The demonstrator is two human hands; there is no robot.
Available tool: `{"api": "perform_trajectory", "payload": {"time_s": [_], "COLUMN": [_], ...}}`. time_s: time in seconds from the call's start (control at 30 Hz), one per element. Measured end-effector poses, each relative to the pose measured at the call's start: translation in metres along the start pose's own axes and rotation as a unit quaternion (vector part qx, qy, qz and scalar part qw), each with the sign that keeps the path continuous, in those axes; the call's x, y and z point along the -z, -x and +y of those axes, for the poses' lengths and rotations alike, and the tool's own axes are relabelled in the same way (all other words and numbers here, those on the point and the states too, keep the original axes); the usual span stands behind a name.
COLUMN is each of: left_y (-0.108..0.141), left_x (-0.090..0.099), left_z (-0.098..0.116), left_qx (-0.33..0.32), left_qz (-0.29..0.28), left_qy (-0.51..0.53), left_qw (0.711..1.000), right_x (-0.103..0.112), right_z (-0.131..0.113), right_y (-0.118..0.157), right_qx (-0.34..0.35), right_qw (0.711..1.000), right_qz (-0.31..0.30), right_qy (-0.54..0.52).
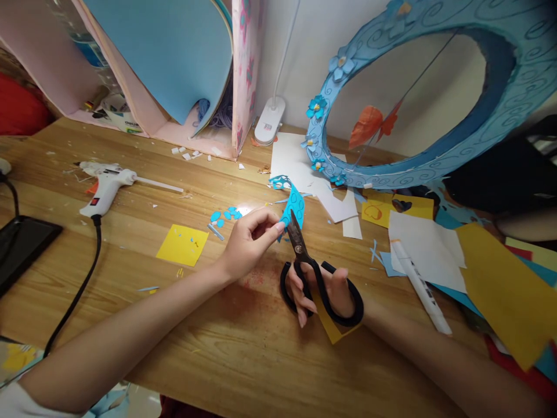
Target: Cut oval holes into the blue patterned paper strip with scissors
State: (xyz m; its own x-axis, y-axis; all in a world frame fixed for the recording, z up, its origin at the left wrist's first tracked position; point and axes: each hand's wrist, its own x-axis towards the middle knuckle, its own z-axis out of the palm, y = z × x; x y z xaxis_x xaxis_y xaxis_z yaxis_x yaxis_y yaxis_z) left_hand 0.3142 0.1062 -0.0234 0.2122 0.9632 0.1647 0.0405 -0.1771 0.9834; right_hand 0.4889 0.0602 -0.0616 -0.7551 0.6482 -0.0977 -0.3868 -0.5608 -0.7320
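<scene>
My left hand (252, 239) pinches the lower left edge of a blue paper piece (296, 203) with petal outlines drawn on it and holes cut at its upper end. In my right hand (319, 290) are black-handled scissors (299, 248), fingers through the loops. The blades point up and touch or overlap the blue paper close to my left fingertips; they look nearly closed. Several small blue cut-outs (220, 223) lie on the table left of my left hand. A yellow paper (335, 331) shows partly under my right hand.
A white glue gun (107, 187) with a black cable and a yellow square (183, 245) lie at left. Behind stand a pink shelf (174, 130) and a blue flowered ring (378, 174). Papers and a white marker (422, 287) cover the right. A dark tablet (26, 249) sits far left.
</scene>
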Motion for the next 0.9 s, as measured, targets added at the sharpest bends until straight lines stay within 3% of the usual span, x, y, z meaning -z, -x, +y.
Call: {"api": "perform_trajectory", "payload": {"time_s": [0.37,0.9], "left_y": [-0.0002,-0.0006], "left_x": [0.0001,0.002], "left_z": [0.0003,-0.0058], "left_qx": [0.003,-0.012], "left_qz": [-0.047,0.02], "left_qy": [0.012,0.01], "left_qw": [0.999,1.0], "right_x": [0.0014,0.0005], "right_z": [0.001,-0.0015], "right_y": [-0.0004,-0.0032], "right_qx": [-0.012,-0.02], "right_qw": [1.0,1.0], "right_qz": [0.002,-0.018], "right_qy": [0.018,-0.01]}}
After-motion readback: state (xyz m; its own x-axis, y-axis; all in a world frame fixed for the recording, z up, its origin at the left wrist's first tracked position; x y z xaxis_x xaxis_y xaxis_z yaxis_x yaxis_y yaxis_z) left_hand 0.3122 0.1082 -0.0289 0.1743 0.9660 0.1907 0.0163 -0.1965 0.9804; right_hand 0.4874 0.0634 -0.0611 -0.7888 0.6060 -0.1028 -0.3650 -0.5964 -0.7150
